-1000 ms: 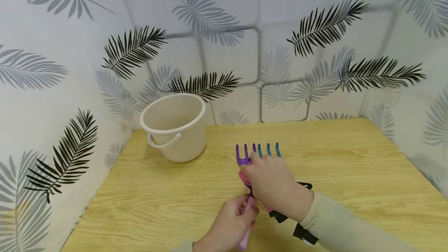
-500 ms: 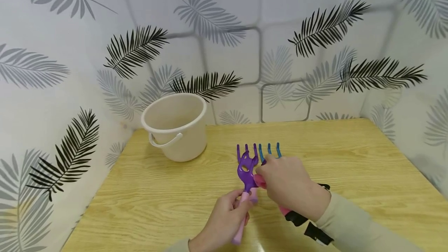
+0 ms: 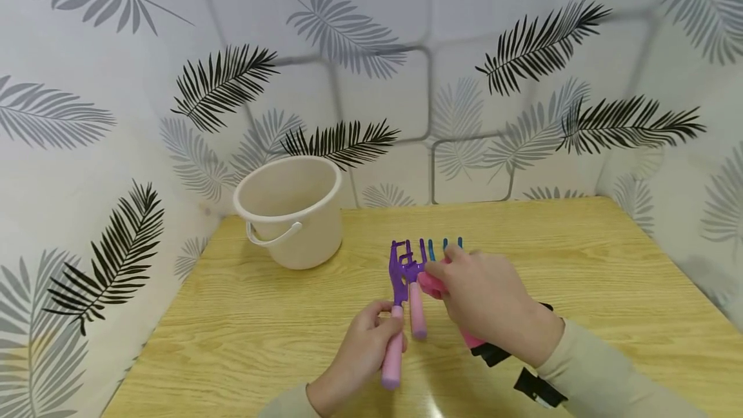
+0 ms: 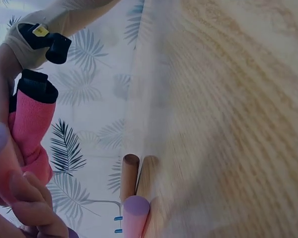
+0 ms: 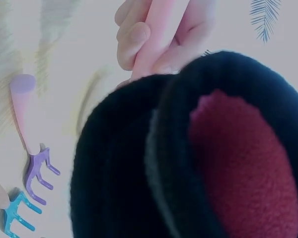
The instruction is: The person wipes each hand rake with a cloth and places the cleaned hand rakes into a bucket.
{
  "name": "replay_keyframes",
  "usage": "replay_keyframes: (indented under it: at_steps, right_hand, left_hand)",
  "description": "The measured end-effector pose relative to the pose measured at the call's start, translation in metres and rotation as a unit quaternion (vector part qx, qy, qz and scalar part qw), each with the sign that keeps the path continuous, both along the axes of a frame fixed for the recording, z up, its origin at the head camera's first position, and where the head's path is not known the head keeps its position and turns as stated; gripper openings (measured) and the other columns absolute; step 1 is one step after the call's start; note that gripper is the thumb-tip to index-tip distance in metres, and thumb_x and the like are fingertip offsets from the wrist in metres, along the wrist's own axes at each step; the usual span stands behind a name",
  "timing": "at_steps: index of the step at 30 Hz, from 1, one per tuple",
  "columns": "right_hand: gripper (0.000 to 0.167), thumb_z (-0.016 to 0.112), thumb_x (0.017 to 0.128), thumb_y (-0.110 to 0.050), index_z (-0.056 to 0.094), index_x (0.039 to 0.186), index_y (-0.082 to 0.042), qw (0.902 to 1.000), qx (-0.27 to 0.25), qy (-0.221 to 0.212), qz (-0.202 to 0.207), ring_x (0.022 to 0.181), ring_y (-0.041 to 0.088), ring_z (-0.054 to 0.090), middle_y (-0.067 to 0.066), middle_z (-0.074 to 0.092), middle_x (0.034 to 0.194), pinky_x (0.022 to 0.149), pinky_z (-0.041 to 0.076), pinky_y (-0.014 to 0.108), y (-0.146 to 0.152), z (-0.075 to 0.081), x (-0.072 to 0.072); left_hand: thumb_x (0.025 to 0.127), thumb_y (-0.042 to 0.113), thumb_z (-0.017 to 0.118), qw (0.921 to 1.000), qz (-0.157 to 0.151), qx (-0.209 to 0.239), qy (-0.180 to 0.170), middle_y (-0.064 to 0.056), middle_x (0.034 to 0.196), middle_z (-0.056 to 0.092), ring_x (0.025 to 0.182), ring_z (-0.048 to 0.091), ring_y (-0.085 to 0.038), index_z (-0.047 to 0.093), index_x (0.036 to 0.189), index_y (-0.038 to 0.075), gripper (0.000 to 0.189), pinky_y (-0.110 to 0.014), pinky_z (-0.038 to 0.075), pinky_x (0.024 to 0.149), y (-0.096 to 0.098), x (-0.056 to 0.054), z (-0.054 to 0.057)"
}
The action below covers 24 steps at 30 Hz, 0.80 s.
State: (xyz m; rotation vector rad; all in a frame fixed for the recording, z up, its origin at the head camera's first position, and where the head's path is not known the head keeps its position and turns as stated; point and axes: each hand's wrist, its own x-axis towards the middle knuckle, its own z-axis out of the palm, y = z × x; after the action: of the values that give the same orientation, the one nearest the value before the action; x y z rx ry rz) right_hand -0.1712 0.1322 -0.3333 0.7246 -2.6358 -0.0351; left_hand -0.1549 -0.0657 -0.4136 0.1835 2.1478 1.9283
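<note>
My left hand (image 3: 362, 344) grips the pink handle of a small garden fork (image 3: 392, 353), its purple head turned edge-on and pointing away from me. My right hand (image 3: 490, 295) holds a pink fleecy cloth (image 3: 432, 284) with black edging, just right of that head. The left wrist view shows the cloth (image 4: 32, 124) bunched into a tube. Its black-edged folds hide the right fingers in the right wrist view. Between the hands lies a second purple three-tined fork (image 3: 416, 315) with a pink handle. Beside it is a blue fork (image 5: 21, 213), mostly behind my right hand in the head view.
A cream bucket (image 3: 307, 234) with its handle hanging down stands at the back left of the wooden table (image 3: 557, 237). Behind the table rises a leaf-patterned wall covering (image 3: 400, 102). A black strap piece (image 3: 538, 389) shows under the right sleeve.
My right hand has drawn the cloth off the held fork's head to the right. My left hand has shifted slightly left and turned the fork edge-on, uncovering the purple fork on the table.
</note>
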Motion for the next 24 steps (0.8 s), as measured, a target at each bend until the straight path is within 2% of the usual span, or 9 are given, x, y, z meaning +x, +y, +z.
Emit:
replay_keyframes:
  at_steps: [5, 12, 16, 20, 24]
  right_hand:
    - [0.024, 0.079, 0.08, -0.017, 0.076, 0.102, -0.025, 0.9998, -0.014, 0.008, 0.006, 0.045, 0.011, 0.038, 0.003, 0.06, 0.079, 0.035, 0.028, 0.023, 0.001, 0.001, -0.002]
    - [0.021, 0.081, 0.08, -0.022, 0.075, 0.1, -0.025, 0.9978, -0.039, 0.045, 0.027, 0.044, 0.01, 0.036, -0.001, 0.053, 0.073, 0.036, 0.027, 0.023, 0.0, -0.001, -0.003]
    - [0.021, 0.081, 0.08, -0.022, 0.075, 0.1, -0.025, 0.9962, -0.052, 0.058, 0.038, 0.044, 0.009, 0.035, -0.002, 0.052, 0.072, 0.036, 0.026, 0.023, -0.001, -0.001, -0.004]
    - [0.023, 0.082, 0.078, -0.025, 0.076, 0.1, -0.027, 0.9965, -0.044, 0.059, 0.04, 0.045, 0.009, 0.035, -0.002, 0.056, 0.074, 0.037, 0.026, 0.022, -0.005, -0.005, -0.006]
    - [0.023, 0.082, 0.077, -0.026, 0.075, 0.1, -0.027, 0.997, -0.029, 0.046, 0.055, 0.044, 0.007, 0.035, -0.001, 0.059, 0.077, 0.036, 0.026, 0.02, -0.011, -0.013, -0.004]
  left_hand:
    - [0.096, 0.018, 0.06, 0.9996, 0.011, -0.022, 0.01, 0.001, 0.075, 0.059, 0.054, 0.052, -0.009, 0.054, 0.127, 0.001, 0.036, -0.021, 0.045, 0.048, -0.001, -0.003, 0.0]
    - [0.093, 0.016, 0.062, 0.9998, 0.016, -0.011, 0.01, -0.001, 0.071, 0.06, 0.053, 0.048, -0.01, 0.053, 0.124, 0.005, 0.034, -0.02, 0.04, 0.047, 0.003, -0.004, -0.001]
    - [0.098, 0.022, 0.058, 0.9999, 0.015, -0.004, 0.007, -0.001, 0.067, 0.059, 0.052, 0.045, -0.009, 0.053, 0.127, 0.0, 0.037, -0.02, 0.035, 0.046, 0.003, -0.004, -0.002]
    - [0.102, 0.023, 0.052, 0.9996, 0.017, 0.001, 0.023, -0.002, 0.07, 0.057, 0.057, 0.048, -0.01, 0.055, 0.128, -0.008, 0.041, -0.02, 0.039, 0.049, 0.004, -0.004, -0.004]
    - [0.101, 0.019, 0.05, 0.9996, 0.016, -0.003, 0.024, -0.002, 0.074, 0.057, 0.061, 0.05, -0.011, 0.057, 0.124, -0.009, 0.037, -0.02, 0.042, 0.053, 0.006, -0.001, -0.005]
